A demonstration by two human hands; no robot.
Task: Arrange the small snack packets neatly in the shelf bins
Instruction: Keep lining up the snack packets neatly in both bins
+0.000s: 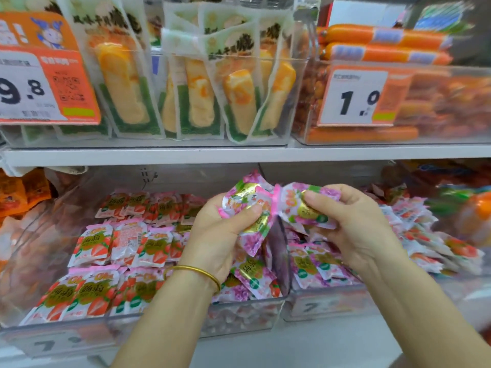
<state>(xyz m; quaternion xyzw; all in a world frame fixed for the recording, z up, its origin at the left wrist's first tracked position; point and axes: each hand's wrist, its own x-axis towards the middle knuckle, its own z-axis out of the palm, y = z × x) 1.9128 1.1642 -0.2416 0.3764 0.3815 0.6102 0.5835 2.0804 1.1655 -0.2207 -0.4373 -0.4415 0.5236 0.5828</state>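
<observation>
Store shelving fills the view, clear bins on two levels, and the action is down on the lower shelf (305, 346). Both hands are up, just above the wall between the left bin (66, 338) and the right bin (326, 306). Left hand (220, 235), gold bangle (196, 272) at the wrist, has its grip closed round a small bunch of pink floral packets (247, 197), thumb across the front, fingers curled behind. Right hand (353, 224) pinches a single packet (295, 208) of the same kind, thumb on its face, its edge touching the bunch. Narrow grips on both sides, both occupied.

Below, strawberry packets (93, 293) lie in rows across the left bin, neat enough. A few loose floral packets (247, 280) sit in its near right corner, and the right bin carries an untidy heap (316, 264) of them.

How will they handle? Light, I'd say, puffy and soft, with glossy film that looks slippery, so a stack could fan out and slide. Best held by the flat faces or the crimped end seams, not squeezed hard in the middle. Squaring the edges before setting them down looks the sensible call.
</observation>
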